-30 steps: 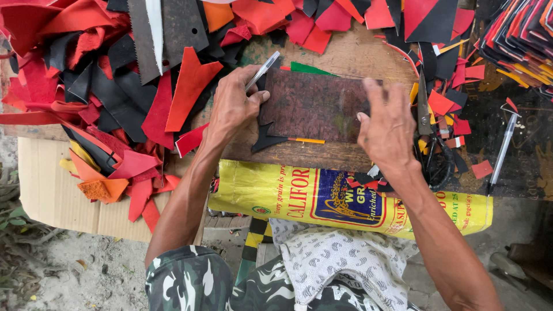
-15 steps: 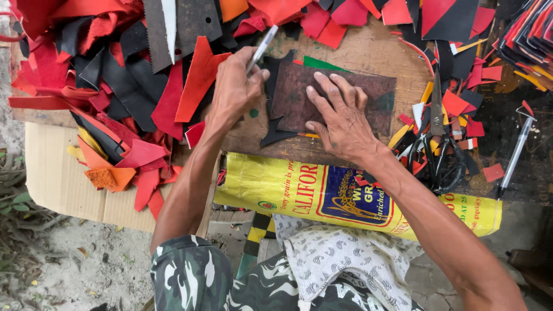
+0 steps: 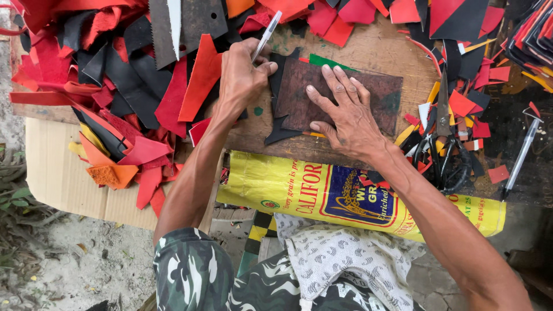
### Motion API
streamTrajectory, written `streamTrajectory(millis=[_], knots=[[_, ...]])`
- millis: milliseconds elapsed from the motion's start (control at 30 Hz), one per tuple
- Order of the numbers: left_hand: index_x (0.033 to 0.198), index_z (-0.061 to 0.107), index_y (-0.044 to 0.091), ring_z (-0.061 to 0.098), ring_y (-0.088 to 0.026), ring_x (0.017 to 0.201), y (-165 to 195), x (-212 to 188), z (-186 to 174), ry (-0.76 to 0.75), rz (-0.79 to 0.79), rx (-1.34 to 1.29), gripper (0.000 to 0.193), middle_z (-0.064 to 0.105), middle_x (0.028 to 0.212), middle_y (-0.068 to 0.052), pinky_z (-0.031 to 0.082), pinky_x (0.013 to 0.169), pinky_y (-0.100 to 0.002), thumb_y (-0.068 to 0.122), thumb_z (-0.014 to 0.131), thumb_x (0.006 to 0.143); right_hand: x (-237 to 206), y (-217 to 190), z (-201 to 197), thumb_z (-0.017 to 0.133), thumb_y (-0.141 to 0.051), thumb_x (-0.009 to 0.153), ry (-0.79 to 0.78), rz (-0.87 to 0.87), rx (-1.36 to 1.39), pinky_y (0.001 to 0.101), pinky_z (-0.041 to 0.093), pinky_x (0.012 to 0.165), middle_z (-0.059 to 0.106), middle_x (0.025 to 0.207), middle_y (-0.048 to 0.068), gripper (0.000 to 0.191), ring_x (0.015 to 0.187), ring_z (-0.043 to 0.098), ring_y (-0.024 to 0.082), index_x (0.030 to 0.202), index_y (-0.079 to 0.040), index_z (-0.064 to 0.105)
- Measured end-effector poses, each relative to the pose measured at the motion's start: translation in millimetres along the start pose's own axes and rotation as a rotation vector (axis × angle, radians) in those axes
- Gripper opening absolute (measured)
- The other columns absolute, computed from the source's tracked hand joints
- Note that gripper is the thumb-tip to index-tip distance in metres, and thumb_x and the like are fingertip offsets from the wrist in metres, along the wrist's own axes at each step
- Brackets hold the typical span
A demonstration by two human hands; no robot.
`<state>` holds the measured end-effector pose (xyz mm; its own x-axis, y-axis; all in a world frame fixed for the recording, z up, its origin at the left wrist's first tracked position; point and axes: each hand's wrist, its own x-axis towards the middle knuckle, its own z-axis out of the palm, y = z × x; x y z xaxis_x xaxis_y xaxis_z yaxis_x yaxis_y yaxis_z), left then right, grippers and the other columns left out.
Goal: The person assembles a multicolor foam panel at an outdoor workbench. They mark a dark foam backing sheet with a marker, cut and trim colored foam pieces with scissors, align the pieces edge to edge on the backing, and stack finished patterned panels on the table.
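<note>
At the lower centre a yellow printed sack (image 3: 345, 196) is draped. Above it, mid-frame, a dark brown rectangular template (image 3: 374, 95) is pressed flat by the spread right hand (image 3: 345, 115) onto black leather (image 3: 279, 129). A silver pen (image 3: 266, 35) is pinched by the left hand (image 3: 242, 78) at its left edge.

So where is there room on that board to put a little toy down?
Bare wood shows above the dark brown sheet, below the red scraps, and in a strip between the right hand and the yellow sack. Left of the left hand scraps pile thick. By the scissors it is crowded.
</note>
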<state>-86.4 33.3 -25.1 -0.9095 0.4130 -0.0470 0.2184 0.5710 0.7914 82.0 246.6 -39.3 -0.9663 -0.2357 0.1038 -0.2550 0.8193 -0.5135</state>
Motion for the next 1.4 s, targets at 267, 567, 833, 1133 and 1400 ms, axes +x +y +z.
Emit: streamTrajectory(millis=[267, 567, 833, 1133, 1400], knots=[[0.11, 0.073, -0.006, 0.073, -0.019, 0.073, -6.4, 2.1, 4.7, -0.021, -0.052, -0.006, 0.029, 0.075, 0.084, -0.014, 0.061, 0.068, -0.032, 0.006, 0.076, 0.084, 1.7, 3.3, 0.1, 0.071, -0.043, 0.094, -0.001, -0.002, 0.008, 0.0564, 0.019, 0.122, 0.026, 0.168, 0.02, 0.067, 0.156, 0.022, 0.039, 0.153, -0.016, 0.051], [0.124, 0.062, 0.004, 0.069, -0.027, 0.084, 10.5, -16.5, -3.1, -0.009, 0.054, 0.139, 0.042, 0.067, 0.091, -0.012, 0.053, 0.074, -0.042, 0.009, 0.081, 0.086, -2.9, 0.3, 2.2, 0.073, -0.042, 0.093, 0.099, 0.02, 0.02, 0.0528, 0.025, 0.122, 0.032, 0.163, 0.02, 0.065, 0.153, 0.028, 0.04, 0.149, -0.014, 0.054], [0.139, 0.062, 0.016, 0.061, -0.031, 0.101, 15.7, -23.2, -10.8, -0.205, 0.105, 0.189, 0.063, 0.055, 0.111, -0.013, 0.052, 0.086, -0.043, 0.005, 0.079, 0.079, -8.4, 4.5, 4.0, 0.074, -0.035, 0.094, 0.106, 0.017, 0.026, 0.0529, 0.024, 0.124, 0.035, 0.165, 0.021, 0.066, 0.154, 0.031, 0.04, 0.15, -0.008, 0.054], [0.13, 0.07, 0.015, 0.061, -0.032, 0.103, 10.7, -27.3, -9.2, -0.174, 0.164, 0.221, 0.052, 0.054, 0.113, -0.012, 0.051, 0.085, -0.044, 0.012, 0.083, 0.08, -13.8, 5.1, -6.2, 0.081, -0.048, 0.08, 0.067, 0.11, 0.046, 0.06, 0.016, 0.12, 0.025, 0.164, 0.024, 0.076, 0.153, 0.018, 0.046, 0.146, -0.02, 0.057], [0.129, 0.07, 0.016, 0.065, -0.025, 0.091, 17.7, -27.5, -8.4, -0.187, 0.109, 0.207, 0.049, 0.053, 0.11, -0.009, 0.053, 0.079, -0.042, 0.011, 0.083, 0.081, -16.5, 7.5, -14.1, 0.077, -0.061, 0.081, 0.042, 0.11, 0.05, 0.0597, 0.015, 0.12, 0.023, 0.166, 0.022, 0.081, 0.155, 0.017, 0.044, 0.15, -0.025, 0.055]])
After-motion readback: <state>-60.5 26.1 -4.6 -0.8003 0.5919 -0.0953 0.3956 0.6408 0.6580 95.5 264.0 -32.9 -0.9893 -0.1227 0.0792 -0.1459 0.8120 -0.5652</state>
